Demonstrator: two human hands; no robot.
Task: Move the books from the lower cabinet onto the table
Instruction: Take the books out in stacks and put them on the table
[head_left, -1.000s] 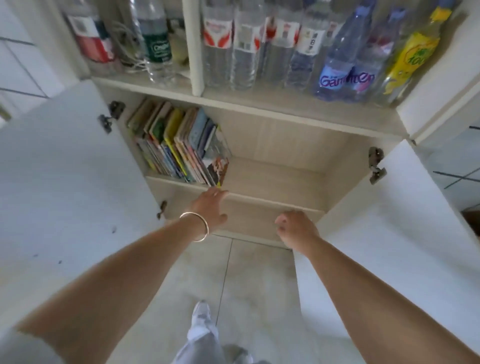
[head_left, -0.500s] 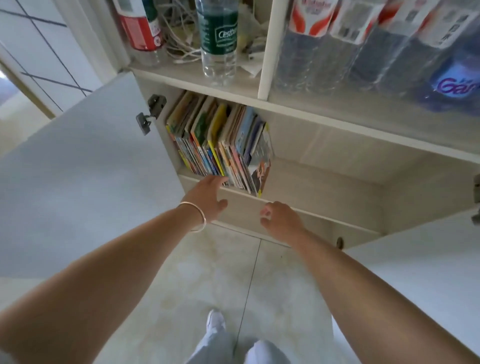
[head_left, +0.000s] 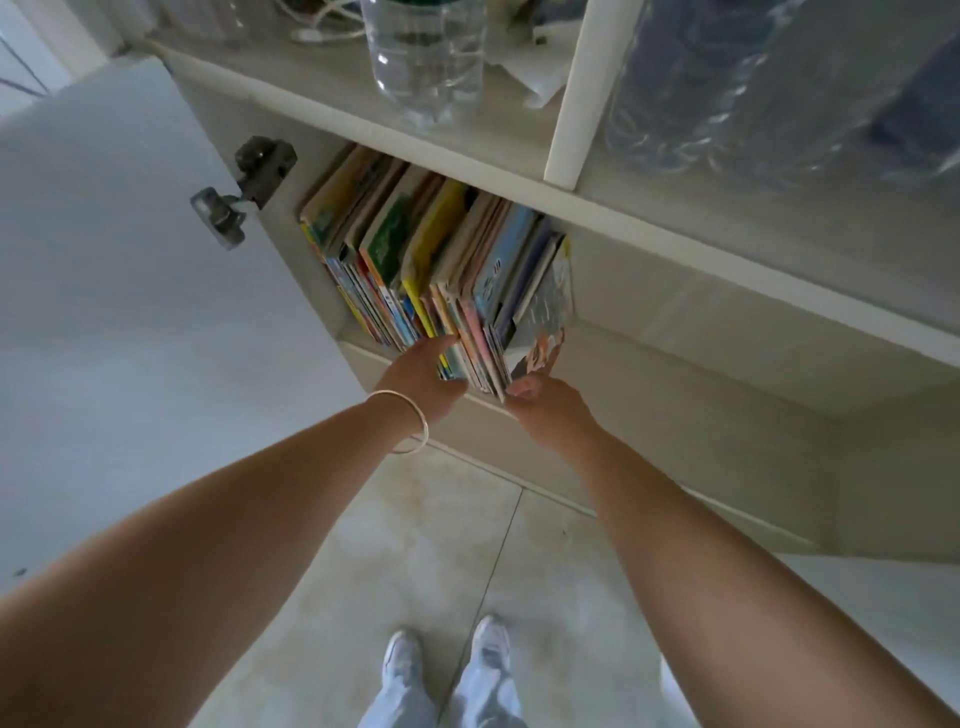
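Reaching for the books (head_left: 436, 270), none moved yet.
Your 2 hands are at the front edges of the row of books in the lower cabinet (head_left: 675, 364): left hand (head_left: 423, 371) fingers straight, touching the spines; right hand (head_left: 545, 402) at the row's right end, grip unclear. No counter in view; all books remain to move. Versus 0.5 s ago, both hands moved forward from below the shelf edge to the books.

Person, head view: both forearms bare, no sleeves visible. Thin metal bangle (head_left: 410, 423) on left wrist. Pale grey-white trousers (head_left: 441, 699). White sneakers (head_left: 491, 636), one per foot.
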